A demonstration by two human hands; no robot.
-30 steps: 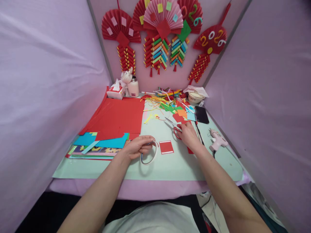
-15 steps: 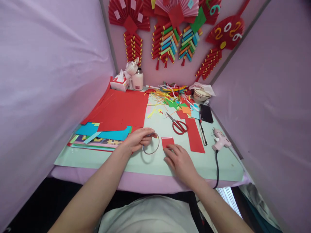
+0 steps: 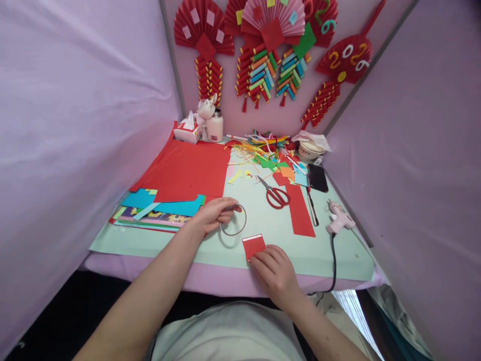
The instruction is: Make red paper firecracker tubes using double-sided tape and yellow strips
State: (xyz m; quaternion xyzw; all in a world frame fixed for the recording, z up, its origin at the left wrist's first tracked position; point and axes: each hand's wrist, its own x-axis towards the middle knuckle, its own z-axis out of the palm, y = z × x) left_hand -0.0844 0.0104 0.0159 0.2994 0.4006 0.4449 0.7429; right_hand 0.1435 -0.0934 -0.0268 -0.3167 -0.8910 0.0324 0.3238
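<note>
My left hand (image 3: 215, 214) is closed on a thin roll of tape (image 3: 233, 235), holding its upper left side just over the table, so that the ring stands clear of the fingers. Close to the table's front edge, my right hand (image 3: 276, 273) grips the lower right edge of a small red paper piece (image 3: 253, 244). A white strip runs along that piece's far edge. The thumb is mostly hidden under the fingers. Beyond both hands lie red-handled scissors (image 3: 277, 197), their blades apart and pointing to the upper left.
Large red sheets (image 3: 191, 168) cover the left, above stacked coloured paper (image 3: 150, 220). A long red strip (image 3: 301, 213), a dark pen-like tool (image 3: 312, 206), a phone (image 3: 317, 178) and a corded glue gun (image 3: 340, 218) lie right. Paper scraps (image 3: 266, 163) sit behind.
My right hand has drawn the red paper piece toward me, and the piece has turned slightly. My left hand still holds the tape roll in about the same place. The view has shifted a little.
</note>
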